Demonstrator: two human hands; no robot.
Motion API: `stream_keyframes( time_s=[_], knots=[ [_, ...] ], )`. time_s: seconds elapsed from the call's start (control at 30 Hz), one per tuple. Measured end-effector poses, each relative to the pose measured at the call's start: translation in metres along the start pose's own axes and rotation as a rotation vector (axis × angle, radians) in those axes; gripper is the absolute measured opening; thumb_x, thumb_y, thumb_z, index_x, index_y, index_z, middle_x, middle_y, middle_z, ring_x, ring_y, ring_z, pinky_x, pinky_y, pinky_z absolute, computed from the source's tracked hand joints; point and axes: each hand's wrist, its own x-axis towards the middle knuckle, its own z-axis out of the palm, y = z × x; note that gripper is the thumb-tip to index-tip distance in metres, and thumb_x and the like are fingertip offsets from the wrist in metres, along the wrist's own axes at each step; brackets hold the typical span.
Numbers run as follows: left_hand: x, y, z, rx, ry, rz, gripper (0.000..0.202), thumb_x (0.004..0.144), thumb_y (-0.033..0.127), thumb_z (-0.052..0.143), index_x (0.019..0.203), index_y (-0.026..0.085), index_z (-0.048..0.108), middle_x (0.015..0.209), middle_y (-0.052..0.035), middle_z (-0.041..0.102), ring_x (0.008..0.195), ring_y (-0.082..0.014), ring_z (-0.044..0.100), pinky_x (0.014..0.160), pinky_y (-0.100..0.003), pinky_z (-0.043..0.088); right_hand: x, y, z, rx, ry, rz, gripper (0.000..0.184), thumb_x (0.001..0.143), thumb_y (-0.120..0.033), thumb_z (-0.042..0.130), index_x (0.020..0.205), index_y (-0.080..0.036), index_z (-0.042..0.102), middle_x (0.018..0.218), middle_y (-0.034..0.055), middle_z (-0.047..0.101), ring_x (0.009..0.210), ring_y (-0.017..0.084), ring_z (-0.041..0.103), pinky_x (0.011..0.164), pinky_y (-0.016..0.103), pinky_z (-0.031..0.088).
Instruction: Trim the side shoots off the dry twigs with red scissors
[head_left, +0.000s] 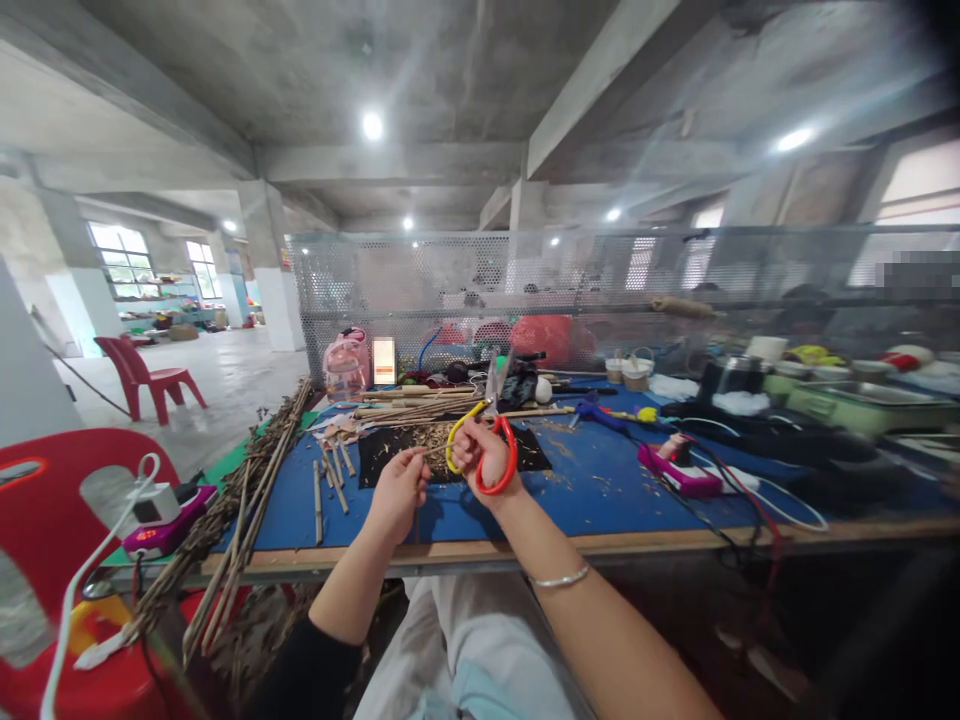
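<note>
My left hand (399, 490) is closed in a pinch on a thin tan stick (436, 449) above the front of the table. Close on its right, my right hand (484, 458) is wrapped round scissors (493, 388) with one red and one yellow handle loop, blades pointing up and slightly parted. The stick reaches towards the right fingers; whether they grip it too is hard to make out. Under and behind the hands lies a black mat (534, 455) strewn with pale plant scraps (431, 436). Short cut stalks (318, 502) lie left of the mat.
Long dried stalks (251, 490) hang over the left edge of the blue table (600, 505). More stalks lie behind the mat. Purple power strips with cables (686, 478) sit at right and far left. A perforated metal screen (450, 270) borders the back; a lit phone (384, 360) stands there.
</note>
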Motion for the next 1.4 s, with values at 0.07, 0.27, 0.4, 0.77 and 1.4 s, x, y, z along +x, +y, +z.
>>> stream_keyframes(
  time_s=[0.07, 0.27, 0.4, 0.77, 1.4],
  knots=[
    [0.002, 0.0, -0.001, -0.106, -0.004, 0.123, 0.044, 0.066, 0.027, 0.063, 0.106, 0.015, 0.047, 0.067, 0.0009, 0.058, 0.044, -0.0033, 0.041, 0.041, -0.015, 0.03, -0.005, 0.005, 0.002, 0.088, 0.0, -0.036, 0.024, 0.071, -0.025, 0.058, 0.059, -0.018, 0.039, 0.05, -0.0069, 0.039, 0.038, 0.004, 0.03, 0.038, 0.017, 0.028],
    [-0.007, 0.0, 0.005, -0.119, -0.062, 0.328, 0.07, 0.071, 0.024, 0.062, 0.132, 0.021, 0.028, 0.103, -0.0079, 0.064, 0.093, -0.0128, 0.057, 0.078, -0.023, 0.043, -0.011, 0.014, -0.014, 0.404, 0.03, 0.089, 0.018, 0.076, -0.027, 0.048, 0.062, -0.018, 0.04, 0.049, -0.0066, 0.035, 0.038, 0.005, 0.031, 0.038, 0.018, 0.03],
    [-0.014, 0.0, 0.013, -0.084, -0.082, 0.39, 0.077, 0.072, 0.024, 0.061, 0.137, 0.023, 0.019, 0.101, -0.0072, 0.066, 0.098, -0.013, 0.057, 0.086, -0.026, 0.043, -0.009, 0.024, -0.025, 0.554, 0.045, 0.184, 0.023, 0.08, -0.029, 0.043, 0.061, -0.018, 0.036, 0.051, -0.0056, 0.037, 0.038, 0.005, 0.032, 0.039, 0.018, 0.032],
    [-0.016, 0.004, 0.012, -0.009, 0.019, 0.439, 0.059, 0.07, 0.022, 0.063, 0.125, 0.017, 0.043, 0.096, -0.0088, 0.066, 0.098, -0.0176, 0.058, 0.08, -0.025, 0.046, -0.008, 0.029, -0.028, 0.602, -0.014, 0.158, 0.027, 0.082, -0.037, 0.04, 0.062, -0.019, 0.035, 0.051, -0.0062, 0.035, 0.038, 0.005, 0.031, 0.039, 0.017, 0.032],
    [0.029, 0.0, 0.023, -0.482, 0.116, -0.231, 0.02, 0.082, 0.011, 0.046, 0.102, 0.014, 0.047, 0.085, -0.0088, 0.063, 0.067, -0.0123, 0.062, 0.057, -0.022, 0.05, -0.012, 0.023, -0.028, -0.39, 0.129, -0.282, 0.022, 0.069, -0.038, 0.06, 0.068, -0.02, 0.047, 0.052, -0.0056, 0.042, 0.043, 0.007, 0.037, 0.04, 0.02, 0.029]
  ],
)
